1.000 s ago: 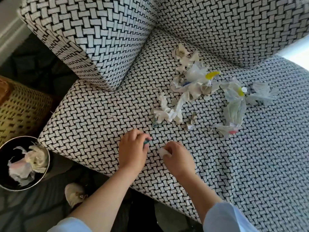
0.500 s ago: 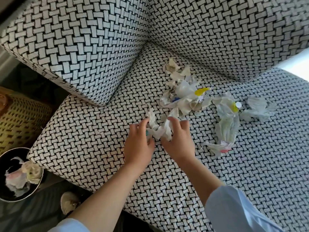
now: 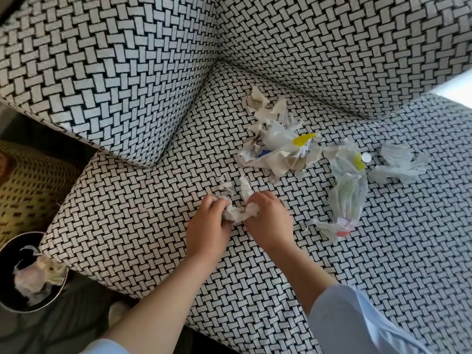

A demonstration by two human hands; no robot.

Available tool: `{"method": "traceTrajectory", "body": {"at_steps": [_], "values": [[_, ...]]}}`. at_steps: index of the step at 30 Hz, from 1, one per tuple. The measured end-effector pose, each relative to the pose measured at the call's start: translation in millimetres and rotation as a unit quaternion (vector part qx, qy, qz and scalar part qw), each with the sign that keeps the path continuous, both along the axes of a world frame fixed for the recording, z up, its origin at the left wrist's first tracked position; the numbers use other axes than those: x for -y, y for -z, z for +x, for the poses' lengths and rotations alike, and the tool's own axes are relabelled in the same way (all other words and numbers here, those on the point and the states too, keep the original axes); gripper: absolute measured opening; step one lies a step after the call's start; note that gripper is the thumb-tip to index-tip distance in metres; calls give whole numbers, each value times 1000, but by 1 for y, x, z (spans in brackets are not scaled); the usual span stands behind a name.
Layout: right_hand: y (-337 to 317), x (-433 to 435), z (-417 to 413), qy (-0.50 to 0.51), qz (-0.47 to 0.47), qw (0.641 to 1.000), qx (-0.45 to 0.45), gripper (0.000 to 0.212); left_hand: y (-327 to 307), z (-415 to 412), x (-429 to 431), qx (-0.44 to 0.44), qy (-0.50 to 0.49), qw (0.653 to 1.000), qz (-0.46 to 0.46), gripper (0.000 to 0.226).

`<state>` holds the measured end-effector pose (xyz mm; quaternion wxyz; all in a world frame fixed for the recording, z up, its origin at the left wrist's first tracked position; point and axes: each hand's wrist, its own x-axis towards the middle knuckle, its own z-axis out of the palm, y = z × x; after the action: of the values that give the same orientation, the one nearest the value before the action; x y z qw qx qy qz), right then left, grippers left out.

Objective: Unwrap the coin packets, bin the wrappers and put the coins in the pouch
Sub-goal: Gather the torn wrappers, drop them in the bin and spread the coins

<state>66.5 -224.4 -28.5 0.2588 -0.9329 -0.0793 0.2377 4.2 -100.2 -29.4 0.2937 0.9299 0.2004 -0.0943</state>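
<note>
A crumpled white paper wrapper (image 3: 236,212) lies on the sofa seat between my two hands. My left hand (image 3: 208,224) grips its left end and my right hand (image 3: 268,217) grips its right end, fingers curled round the paper. Behind them sits a heap of torn wrappers (image 3: 277,146) with a yellow patch, and a few silver coins (image 3: 298,173) show at its edge. A clear plastic pouch (image 3: 348,195) lies to the right, a single coin (image 3: 366,157) by its top. The round bin (image 3: 25,277) on the floor at lower left holds crumpled wrappers.
The black-and-white woven sofa seat (image 3: 143,226) meets an armrest (image 3: 102,72) on the left and a backrest (image 3: 332,47) behind. A wicker basket (image 3: 30,185) stands on the floor beside the bin. Another loose plastic scrap (image 3: 398,164) lies far right.
Both hands reached forward from the seat's front to the loose wrapper and closed on it, bunching it together. The camera leaned in toward the sofa.
</note>
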Motion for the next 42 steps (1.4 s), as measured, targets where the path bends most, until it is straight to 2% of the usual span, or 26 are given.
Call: {"method": "traceTrajectory", "body": {"at_steps": [5, 9, 14, 19, 23, 27, 31, 35, 42], "values": [[-15, -13, -8, 110, 154, 982, -15, 19, -6, -1, -1, 72, -50, 993, -78, 23], [-26, -32, -16, 177, 198, 962, -58, 27, -12, -8, -11, 113, -97, 978, -147, 19], [-35, -73, -41, 179, 228, 954, -76, 24, -14, -39, -44, 143, -138, 966, -165, 16], [-44, -141, -84, 138, 249, 953, -100, 26, -16, -91, -103, 170, -189, 951, -174, 18], [-47, -212, -124, 101, 219, 966, -98, 23, -17, -138, -169, 158, -211, 956, -128, 20], [-40, -291, -170, 67, 191, 972, -119, 29, -16, -193, -242, 157, -255, 948, -107, 26], [-26, -370, -214, 4, 170, 975, -142, 27, -3, -248, -313, 128, -291, 943, -99, 21], [1, -433, -247, -61, 138, 976, -159, 25, 22, -293, -366, 84, -324, 933, -129, 20], [71, -499, -282, -158, 51, 972, -168, 7, 82, -334, -430, 35, -368, 906, -205, 27]]}}
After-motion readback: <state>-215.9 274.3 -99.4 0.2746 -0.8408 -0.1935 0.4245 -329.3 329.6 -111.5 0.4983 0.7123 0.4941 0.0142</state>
